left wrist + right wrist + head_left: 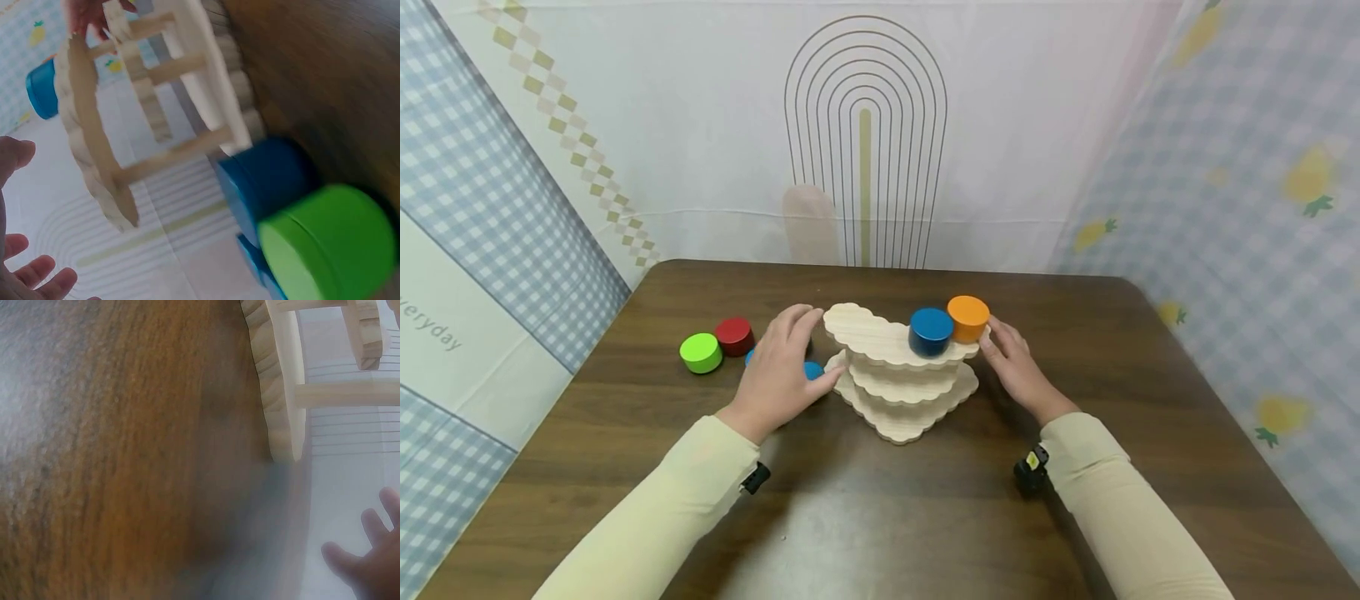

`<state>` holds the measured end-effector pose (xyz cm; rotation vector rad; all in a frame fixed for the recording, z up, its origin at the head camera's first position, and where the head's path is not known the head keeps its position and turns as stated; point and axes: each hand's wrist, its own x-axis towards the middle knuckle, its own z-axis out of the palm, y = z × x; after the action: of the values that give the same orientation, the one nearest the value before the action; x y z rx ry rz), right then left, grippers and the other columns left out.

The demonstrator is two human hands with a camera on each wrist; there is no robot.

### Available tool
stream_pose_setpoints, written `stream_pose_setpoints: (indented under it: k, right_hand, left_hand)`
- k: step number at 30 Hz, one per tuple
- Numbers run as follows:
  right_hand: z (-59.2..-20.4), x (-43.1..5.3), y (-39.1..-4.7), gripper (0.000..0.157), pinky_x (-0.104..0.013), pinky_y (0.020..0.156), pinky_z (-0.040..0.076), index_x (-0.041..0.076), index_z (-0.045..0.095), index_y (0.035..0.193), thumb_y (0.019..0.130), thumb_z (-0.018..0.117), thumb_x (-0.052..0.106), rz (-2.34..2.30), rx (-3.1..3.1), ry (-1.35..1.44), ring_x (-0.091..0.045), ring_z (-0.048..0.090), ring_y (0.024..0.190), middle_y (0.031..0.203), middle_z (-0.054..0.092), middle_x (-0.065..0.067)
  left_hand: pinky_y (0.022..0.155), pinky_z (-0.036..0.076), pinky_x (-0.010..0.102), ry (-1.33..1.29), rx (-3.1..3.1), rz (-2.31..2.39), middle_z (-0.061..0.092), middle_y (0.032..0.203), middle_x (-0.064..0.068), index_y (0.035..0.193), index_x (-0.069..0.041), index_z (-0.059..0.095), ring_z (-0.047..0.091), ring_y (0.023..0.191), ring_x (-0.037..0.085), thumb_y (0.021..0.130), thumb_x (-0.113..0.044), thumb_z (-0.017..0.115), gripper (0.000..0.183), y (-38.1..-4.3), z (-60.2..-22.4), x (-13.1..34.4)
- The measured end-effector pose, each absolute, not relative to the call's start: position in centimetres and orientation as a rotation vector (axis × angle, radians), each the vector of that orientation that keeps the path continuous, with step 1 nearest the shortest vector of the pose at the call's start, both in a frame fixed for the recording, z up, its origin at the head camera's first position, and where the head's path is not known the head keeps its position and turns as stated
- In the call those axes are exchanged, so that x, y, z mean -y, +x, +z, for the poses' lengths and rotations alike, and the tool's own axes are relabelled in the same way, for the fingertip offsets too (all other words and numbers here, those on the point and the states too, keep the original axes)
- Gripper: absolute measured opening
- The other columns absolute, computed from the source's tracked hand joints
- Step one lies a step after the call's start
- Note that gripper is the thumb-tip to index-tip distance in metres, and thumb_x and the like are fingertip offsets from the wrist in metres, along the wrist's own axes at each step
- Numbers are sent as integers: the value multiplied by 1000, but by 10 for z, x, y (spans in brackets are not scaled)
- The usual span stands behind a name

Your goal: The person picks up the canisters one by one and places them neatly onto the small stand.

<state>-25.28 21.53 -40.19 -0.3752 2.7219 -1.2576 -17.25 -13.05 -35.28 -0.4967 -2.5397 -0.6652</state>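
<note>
A pale wooden tiered stand (880, 337) with scalloped shelves stands on the table; in the left wrist view, dowels join its shelves. On its top shelf, toward the right end, sit a blue cylinder (931, 332) and an orange cylinder (967, 318) side by side. My left hand (781, 375) hovers at the stand's left with fingers spread, holding nothing, and partly hides some blue pieces (813, 370) below it. At the top shelf's right end is my right hand (1018, 367), fingers loosely extended, fingertips right by the orange cylinder and the shelf edge.
Left of my left hand, a green cylinder (701, 353) and a red cylinder (734, 336) rest on the brown wooden table (880, 517). Behind the table's far edge hangs a white patterned cloth (715, 133), with checked cloth (1217, 208) along the right side.
</note>
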Motion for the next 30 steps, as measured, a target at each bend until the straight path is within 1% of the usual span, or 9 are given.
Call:
stream_pose_setpoints:
  k: [5, 12, 16, 20, 27, 30]
  right_hand:
    - [-401, -215, -253, 69, -73, 105, 11, 14, 12, 156, 102, 30, 52, -1261, -2716, -386, -43, 5, 143, 158, 7, -21]
    - [-402, -215, -253, 70, -73, 105, 11, 15, 12, 156, 101, 29, 55, -1269, -2709, -375, -42, 5, 143, 159, 6, -20]
    - [-403, -215, -253, 71, -73, 105, 11, 16, 12, 156, 100, 29, 56, -1268, -2708, -366, -42, 5, 144, 159, 6, -19]
    - [-404, -216, -252, 70, -72, 106, 11, 15, 13, 156, 101, 30, 54, -1266, -2711, -367, -42, 5, 143, 159, 6, -19]
    - [-403, -216, -253, 70, -73, 105, 11, 15, 12, 156, 101, 30, 54, -1259, -2711, -363, -43, 5, 143, 159, 5, -20]
    - [-403, -216, -253, 70, -73, 105, 11, 15, 11, 156, 101, 29, 54, -1258, -2709, -366, -43, 5, 143, 159, 6, -20]
  left_hand:
    - [100, 40, 53, -439, 2569, -626, 43, 136, 22, 137, 3, 44, 45, 122, 38, 75, -29, 82, 79, -164, -360, 152]
    - [100, 38, 57, -308, 2631, -631, 40, 137, 24, 139, 4, 41, 39, 125, 40, 73, -36, 84, 88, -155, -376, 172]
    - [101, 37, 59, -216, 2652, -697, 38, 139, 24, 141, 3, 38, 37, 127, 39, 72, -37, 84, 92, -152, -384, 177]
    - [101, 36, 62, -98, 2686, -777, 34, 141, 24, 143, 3, 34, 34, 128, 39, 73, -38, 83, 94, -149, -390, 179]
    - [103, 33, 63, 98, 2810, -856, 29, 145, 27, 147, 3, 26, 31, 131, 46, 75, -45, 80, 102, -145, -397, 182]
    - [103, 33, 63, 141, 2857, -839, 30, 143, 28, 147, 4, 25, 31, 130, 47, 74, -45, 80, 103, -144, -399, 182]
